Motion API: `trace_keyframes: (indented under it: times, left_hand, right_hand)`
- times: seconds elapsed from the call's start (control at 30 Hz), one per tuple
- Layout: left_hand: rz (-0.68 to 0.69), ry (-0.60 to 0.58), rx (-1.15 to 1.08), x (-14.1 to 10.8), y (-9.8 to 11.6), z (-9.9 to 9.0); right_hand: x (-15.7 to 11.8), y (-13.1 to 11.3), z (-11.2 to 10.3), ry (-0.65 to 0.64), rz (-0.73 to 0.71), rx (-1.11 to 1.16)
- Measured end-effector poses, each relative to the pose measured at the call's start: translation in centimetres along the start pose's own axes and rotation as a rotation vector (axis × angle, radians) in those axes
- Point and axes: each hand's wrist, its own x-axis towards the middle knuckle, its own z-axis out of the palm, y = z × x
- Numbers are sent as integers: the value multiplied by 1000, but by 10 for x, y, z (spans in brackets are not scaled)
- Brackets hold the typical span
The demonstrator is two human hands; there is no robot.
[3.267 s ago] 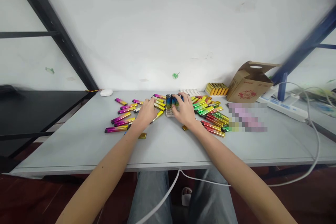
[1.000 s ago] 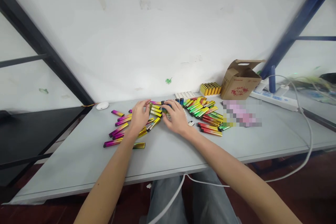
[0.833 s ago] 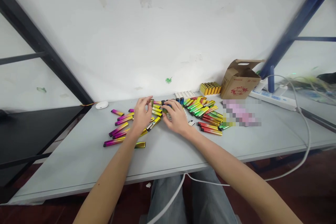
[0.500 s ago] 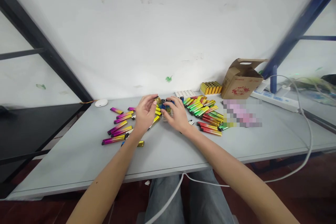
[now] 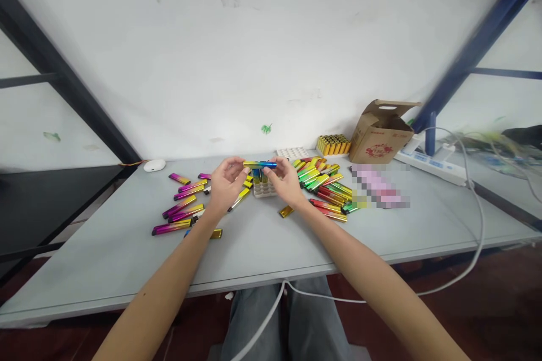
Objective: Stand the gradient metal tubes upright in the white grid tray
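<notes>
Between my hands a blue-and-gold tube (image 5: 259,164) is held level above a white tray (image 5: 265,190). My left hand (image 5: 229,180) has its fingers closed on the tube's gold end. The blue end is gripped by my right hand (image 5: 284,179). Blue-and-gold tubes stand upright in the back of the tray, while round holes show at its front. Several purple-and-yellow tubes (image 5: 180,212) lie left of my left hand. Green, yellow and red tubes (image 5: 315,177) lie in a heap beyond my right hand.
At the back right, yellow cylinders fill a tray (image 5: 334,154) beside an open cardboard box (image 5: 379,138). A white holed tray (image 5: 292,153) lies near the wall. White case (image 5: 154,165) at left; power strip (image 5: 432,163) and cable at right.
The blue-and-gold tube is now level between both hands, raised above the tray. My hands have drawn back from the tray, whose front holes now show. The view has shifted slightly.
</notes>
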Motion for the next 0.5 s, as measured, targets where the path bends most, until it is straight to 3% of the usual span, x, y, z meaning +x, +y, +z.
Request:
trace_keyframes:
  times: [0.17,0.3,0.5]
  left_hand:
    - [78,-106,220,-5,-19,1]
    - [165,-132,449,-10,-18,3]
    - [252,-184,540,-14,-12,4]
  right_hand:
    - [4,-7,2,2,146,262]
    - [2,-8,1,-66,128,214]
    - [-2,1,3,-104,77,84]
